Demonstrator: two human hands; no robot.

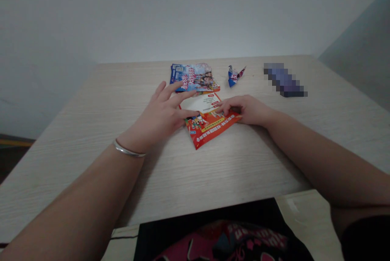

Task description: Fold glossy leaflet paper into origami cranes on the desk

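A red printed paper flyer [210, 127] lies on the table, bent across so that a white side with text shows on its far part. My left hand [166, 108] rests at its left edge with fingers spread, the fingertips reaching over the paper. A silver bangle circles that wrist. On the right edge, my right hand [242, 108] has its fingers curled in and pressed together on the paper, near the fold. Part of the right fingertips is hidden. Just beyond stands a folded paper crane [234, 76], blue with red and white print.
Behind the flyer sits a stack of blue printed leaflets [195, 76]. A blurred-out dark purple object [284, 80] lies at the back right of the pale wooden table [82, 110]. The wall rises at the table's far edge. Dark patterned fabric [225, 240] is below the near edge.
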